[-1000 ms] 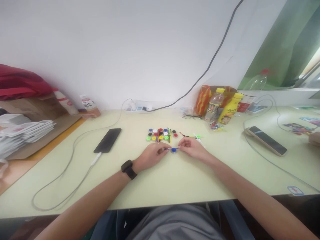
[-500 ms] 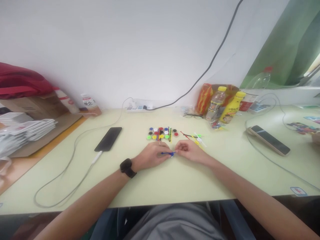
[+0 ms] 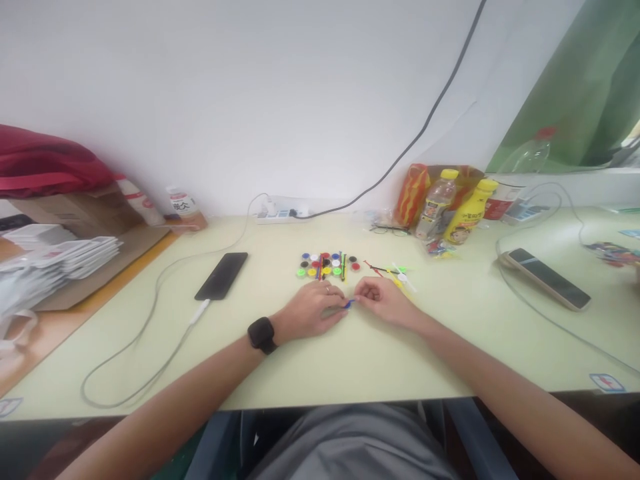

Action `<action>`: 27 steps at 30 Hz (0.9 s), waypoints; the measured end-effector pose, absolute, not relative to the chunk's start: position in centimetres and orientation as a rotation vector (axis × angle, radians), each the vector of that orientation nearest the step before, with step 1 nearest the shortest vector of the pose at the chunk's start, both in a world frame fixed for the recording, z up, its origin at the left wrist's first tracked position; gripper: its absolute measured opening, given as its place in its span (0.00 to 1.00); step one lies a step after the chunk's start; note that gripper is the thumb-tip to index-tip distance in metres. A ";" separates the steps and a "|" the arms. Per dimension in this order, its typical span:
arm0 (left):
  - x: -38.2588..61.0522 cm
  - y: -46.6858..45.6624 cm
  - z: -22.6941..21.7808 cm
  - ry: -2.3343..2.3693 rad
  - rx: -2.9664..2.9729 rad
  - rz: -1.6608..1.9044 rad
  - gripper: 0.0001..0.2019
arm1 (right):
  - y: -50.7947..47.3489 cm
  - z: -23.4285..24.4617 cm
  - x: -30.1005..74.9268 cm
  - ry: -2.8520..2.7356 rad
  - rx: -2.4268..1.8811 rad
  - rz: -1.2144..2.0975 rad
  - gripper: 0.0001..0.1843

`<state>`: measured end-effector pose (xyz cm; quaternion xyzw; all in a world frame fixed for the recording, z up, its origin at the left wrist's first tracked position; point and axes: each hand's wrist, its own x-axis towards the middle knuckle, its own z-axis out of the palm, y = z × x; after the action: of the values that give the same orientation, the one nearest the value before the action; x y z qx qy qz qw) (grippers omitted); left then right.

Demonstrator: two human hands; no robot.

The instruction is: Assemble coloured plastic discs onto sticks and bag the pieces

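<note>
A small blue plastic arrow [image 3: 349, 304] with a round middle is pinched between my two hands, low over the table. The fingers of my left hand [image 3: 315, 311] close on its left part and hide most of it. From the other side, the thumb and forefinger of my right hand [image 3: 384, 303] grip its right tip. Just beyond my left hand lie rows of coloured round discs [image 3: 314, 258], with thin plastic arrows [image 3: 343, 265] laid between them. More loose arrows [image 3: 399, 270] in red, black, yellow, green and white lie past my right hand.
A black phone [image 3: 221, 276] on a charging cable is at left; another phone [image 3: 549, 279] lies at right. Drink bottles [image 3: 467, 212] and snack bags stand at the back right by eyeglasses [image 3: 390, 231]. Stacked white trays [image 3: 93, 255] sit at far left. A power strip [image 3: 275, 209] is against the wall.
My left fingers have shifted over the blue arrow, covering more of its left end. The whole view has slid slightly, moving everything a little to the right.
</note>
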<state>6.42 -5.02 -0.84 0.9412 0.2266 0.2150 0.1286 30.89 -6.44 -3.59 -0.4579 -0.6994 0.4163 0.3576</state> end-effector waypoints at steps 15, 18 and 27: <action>5.3 -3.6 -1.2 0.840 2.295 0.979 0.14 | -7.8 -1.3 31.1 -1.777 -1.296 0.988 0.25; 5.3 -3.6 -1.1 0.863 2.289 0.996 0.13 | -7.8 -0.2 31.5 -1.673 -1.218 1.165 0.36; 5.5 -3.4 -1.3 0.903 2.275 1.039 0.12 | -5.1 -1.9 34.9 -1.796 -1.455 0.365 0.12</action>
<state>5.50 -3.42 -1.26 0.8309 0.3298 0.3793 0.2388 34.90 -5.13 -1.86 -0.5724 -0.7067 0.1435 0.3903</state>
